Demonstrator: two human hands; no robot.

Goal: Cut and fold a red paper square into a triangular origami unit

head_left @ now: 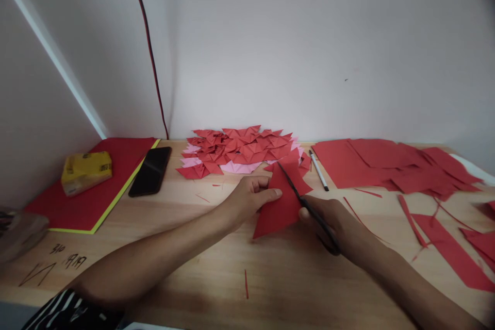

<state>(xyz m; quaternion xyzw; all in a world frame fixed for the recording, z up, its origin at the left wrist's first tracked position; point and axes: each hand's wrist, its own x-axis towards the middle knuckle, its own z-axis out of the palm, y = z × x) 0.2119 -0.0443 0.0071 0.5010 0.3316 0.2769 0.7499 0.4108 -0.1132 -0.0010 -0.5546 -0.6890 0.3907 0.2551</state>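
My left hand (249, 197) pinches the left edge of a folded red paper piece (279, 210), holding it just above the wooden table (216, 273). My right hand (335, 223) grips black scissors (299, 197); their blades lie across the right side of the paper, pointing up and to the left. Behind the paper, against the wall, lies a heap of folded red and pink paper pieces (240, 150).
A black-and-white pen (318, 170) lies right of the heap. Red paper sheets (390, 165) and cut strips (448, 247) cover the right side. At left are a black phone (150, 170), a red pad (96, 191) and a yellow tissue pack (86, 170).
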